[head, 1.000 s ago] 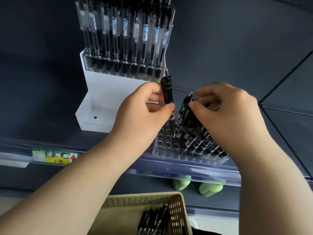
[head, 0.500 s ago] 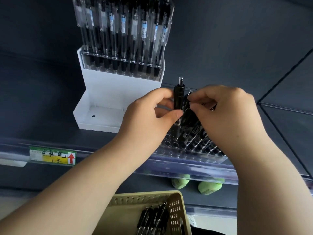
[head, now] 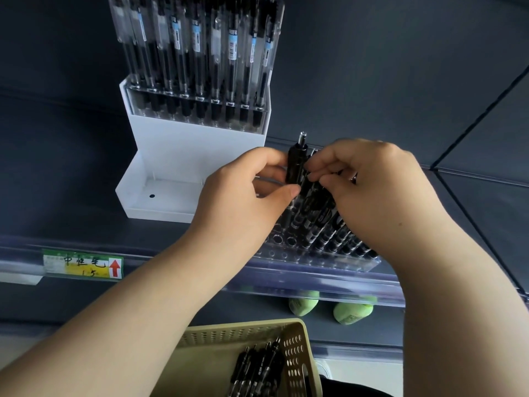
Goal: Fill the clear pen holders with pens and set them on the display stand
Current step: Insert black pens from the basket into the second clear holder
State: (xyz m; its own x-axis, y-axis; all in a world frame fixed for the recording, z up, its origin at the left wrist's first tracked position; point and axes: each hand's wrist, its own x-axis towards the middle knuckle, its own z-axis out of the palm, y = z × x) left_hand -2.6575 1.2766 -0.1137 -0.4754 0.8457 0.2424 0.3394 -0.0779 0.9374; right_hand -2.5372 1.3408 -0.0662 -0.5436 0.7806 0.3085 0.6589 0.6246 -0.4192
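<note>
Shelf: dark grey shelf surface [head: 372,81] with a matching back panel; clear plastic edge strip [head: 315,282] runs along its front.
Stand: white stepped display stand [head: 183,156] at back left of the shelf, with a small dark hole in its lower step.
Upper holder: clear pen holder packed with clear-barrel pens [head: 197,107], upright in the stand's top tier.
Front holder: second clear pen holder with rows of round holes [head: 300,253], at the shelf's front edge, right of the stand and apart from it. Open holes show on its left side.
Row pens: leaning black pens [head: 323,224] fill the front holder's right side, tilted left.
Left hand: left hand [head: 243,202] pinches a single black click pen [head: 296,164] between thumb and fingers, upright with the clicker end up, above the front holder's left side.
Right hand: right hand [head: 380,196] has its fingers curled tight, pinching the tops of the leaning black pens, just beside the single pen.
Basket: beige perforated plastic basket [head: 294,353] at bottom centre, below the shelf, with loose black pens [head: 257,371] inside.
Label: green and yellow price label with red arrow [head: 83,266] in the edge strip at left.
Floor: pair of green shoes [head: 303,305] under the shelf edge.
</note>
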